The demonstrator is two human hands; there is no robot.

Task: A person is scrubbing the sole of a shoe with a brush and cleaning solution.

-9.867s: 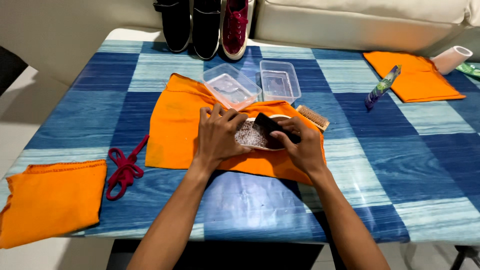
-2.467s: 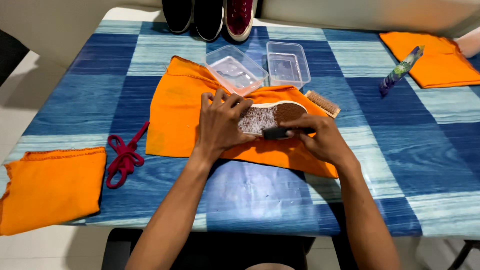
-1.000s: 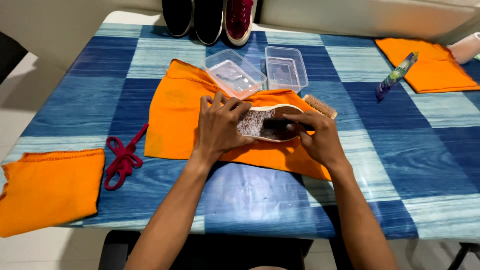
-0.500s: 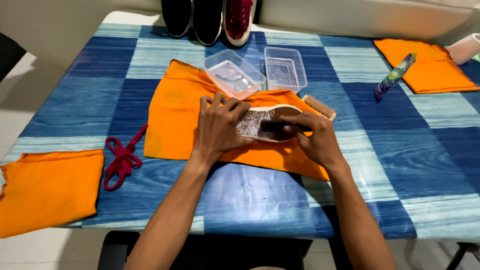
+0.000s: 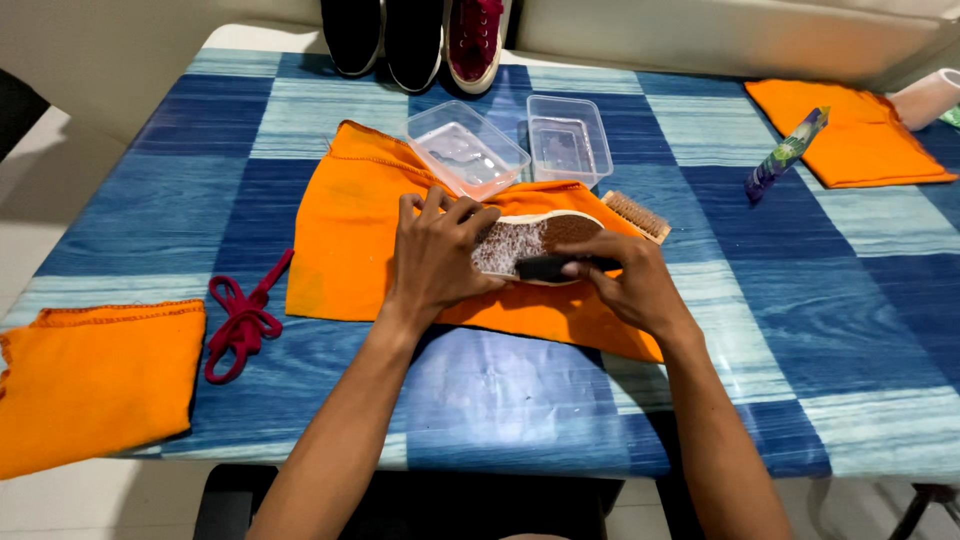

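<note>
the shoe (image 5: 535, 243) lies sole up on the orange cloth (image 5: 355, 235) in the middle of the frame, its sole covered with white foam toward my left hand and bare brown at the far end. my left hand (image 5: 438, 255) presses down flat on the near end of the shoe, fingers spread and curled over its edge. my right hand (image 5: 625, 283) is closed around a small dark brush (image 5: 548, 267) laid across the sole's lower rim; its bristles are hidden under my fingers. just beyond the shoe's upper right end a wooden brush (image 5: 634, 215) rests on the cloth's edge. above that, two clear plastic tubs (image 5: 566, 140) sit side by side, the left one tilted onto the cloth. open blue checked table (image 5: 850, 290) lies to the right of my right hand and along the near edge below the cloth. at lower left a red lace (image 5: 240, 320) is bunched beside a folded orange cloth (image 5: 90, 375), which is cut by the frame's edge. top centre, three more shoes (image 5: 415, 35) are cut off by the frame. at upper right a tube (image 5: 787, 155) lies against another orange rag (image 5: 850, 135), and a pale roll in the corner is too cropped to make out.
</note>
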